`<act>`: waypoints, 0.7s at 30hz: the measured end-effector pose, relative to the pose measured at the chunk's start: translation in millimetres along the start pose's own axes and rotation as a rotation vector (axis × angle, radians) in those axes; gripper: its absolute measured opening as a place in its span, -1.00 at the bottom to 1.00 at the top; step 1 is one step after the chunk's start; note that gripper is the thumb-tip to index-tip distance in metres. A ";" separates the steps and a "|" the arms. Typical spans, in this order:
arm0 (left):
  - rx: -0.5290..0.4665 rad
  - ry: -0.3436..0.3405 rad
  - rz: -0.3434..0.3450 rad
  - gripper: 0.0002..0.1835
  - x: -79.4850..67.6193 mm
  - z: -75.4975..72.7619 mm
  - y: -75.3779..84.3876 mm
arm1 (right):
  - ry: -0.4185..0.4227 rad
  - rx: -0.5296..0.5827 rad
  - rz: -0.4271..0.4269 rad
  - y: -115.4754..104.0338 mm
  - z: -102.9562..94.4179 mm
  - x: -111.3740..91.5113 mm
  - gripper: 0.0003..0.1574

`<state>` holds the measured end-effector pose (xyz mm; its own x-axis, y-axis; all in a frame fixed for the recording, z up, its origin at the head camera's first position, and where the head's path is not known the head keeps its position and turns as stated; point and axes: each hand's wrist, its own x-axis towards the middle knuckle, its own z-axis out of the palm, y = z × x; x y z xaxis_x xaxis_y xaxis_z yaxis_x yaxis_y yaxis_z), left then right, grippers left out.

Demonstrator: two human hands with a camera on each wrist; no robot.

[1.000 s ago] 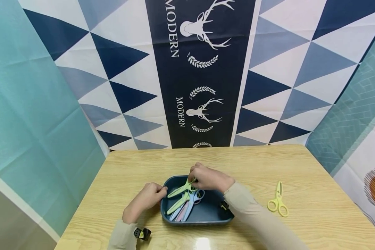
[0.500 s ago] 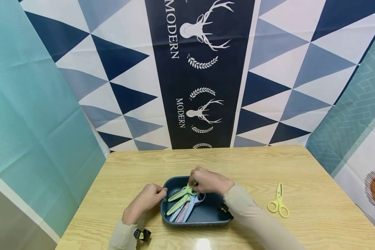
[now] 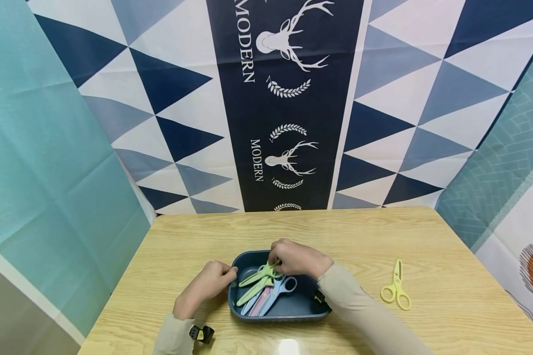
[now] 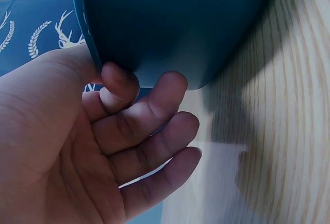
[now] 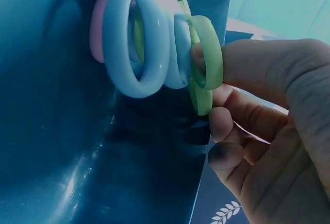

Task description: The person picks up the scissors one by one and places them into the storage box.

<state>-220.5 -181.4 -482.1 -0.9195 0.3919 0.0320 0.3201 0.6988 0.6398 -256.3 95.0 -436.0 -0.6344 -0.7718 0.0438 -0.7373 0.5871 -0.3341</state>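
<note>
A dark blue plastic bin (image 3: 302, 301) stands on the table with several scissors piled in its left half. My left hand (image 3: 210, 280) grips the bin's left rim, thumb over the edge and fingertips against the outer wall (image 4: 154, 33). Inside the bin, my right hand (image 3: 298, 257) pinches the handle of light green scissors (image 3: 251, 278), whose blades point left; its thumb meets the green handle loop (image 5: 217, 59) in the right wrist view. Beneath lie another green pair (image 3: 250, 294), pink scissors (image 3: 260, 301) and blue scissors (image 3: 271, 297), with a blue handle loop (image 5: 113, 44) close to the camera.
Yellow scissors (image 3: 397, 283) lie on the wooden table (image 3: 351, 236) right of the bin, blades pointing away. Patterned cloth (image 3: 293, 108) hangs behind the table, with teal cloth (image 3: 62, 172) at the left. The right forearm crosses over the bin's right side.
My right hand has lowered slightly towards the bin with the green scissors. The blue scissors' handle has shifted a little to the right. My left hand has stayed at the rim.
</note>
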 end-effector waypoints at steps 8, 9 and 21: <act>0.003 0.000 0.011 -0.45 -0.7 0.3 0.0 | -0.004 0.023 0.015 -1.1 -0.4 -0.6 -0.82; 0.002 -0.002 0.009 -0.45 -0.7 0.3 0.3 | -0.005 0.023 0.016 -1.3 -0.5 -0.7 -0.82; -0.020 0.009 0.008 -0.46 -1.4 -0.4 3.6 | -0.005 0.013 0.013 -2.8 -1.9 -1.7 -0.82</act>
<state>-218.1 -179.7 -479.5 -0.9188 0.3923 0.0443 0.3233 0.6833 0.6546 -253.6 95.1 -433.3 -0.6427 -0.7653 0.0344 -0.7259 0.5940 -0.3466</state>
